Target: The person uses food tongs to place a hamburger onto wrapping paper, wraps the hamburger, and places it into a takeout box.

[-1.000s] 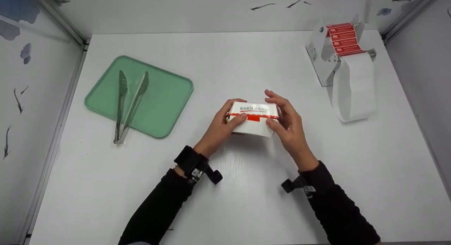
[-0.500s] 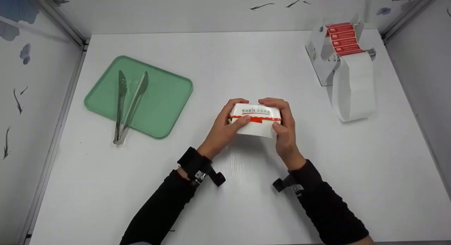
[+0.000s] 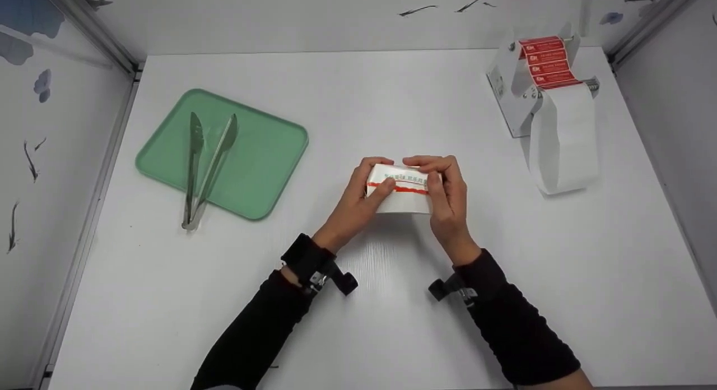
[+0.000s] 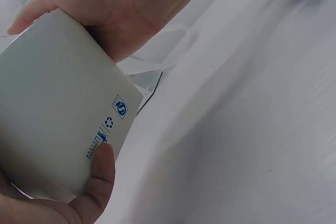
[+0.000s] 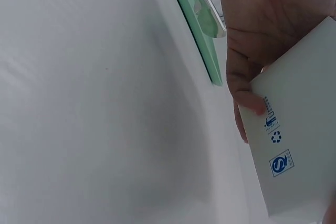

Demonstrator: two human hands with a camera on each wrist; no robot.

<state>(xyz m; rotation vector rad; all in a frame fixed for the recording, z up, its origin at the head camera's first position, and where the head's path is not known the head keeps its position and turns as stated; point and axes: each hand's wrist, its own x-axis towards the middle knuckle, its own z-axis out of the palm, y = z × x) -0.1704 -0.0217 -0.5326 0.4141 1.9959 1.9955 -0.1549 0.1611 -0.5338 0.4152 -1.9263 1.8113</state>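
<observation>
Both hands grip a small white paper food box (image 3: pixel 402 202), printed with a red wavy band and green lettering, over the middle of the table. My left hand (image 3: pixel 354 208) holds its left end, thumb lying across the printed face and fingers behind. At the other end, my right hand (image 3: pixel 450 210) has its thumb up against the printed panel and its fingers bent over the far top edge. The wrist views show the box's plain underside (image 4: pixel 52 93) with blue printed marks (image 5: pixel 282 163); a left fingertip (image 4: pixel 103 163) presses close to these marks.
To the left lies a green tray (image 3: pixel 263 171) with metal tongs (image 3: pixel 208 171) resting partly on it, their joined end past its near rim. A label dispenser (image 3: pixel 511 107) stands at back right, its red sticker strip (image 3: pixel 549 65) and white backing loop (image 3: pixel 577 138) hanging forward.
My right hand has come in from the side, closed around the box's right end, and its thumb has moved up the face. The box has tilted slightly; the left hand has barely moved.
</observation>
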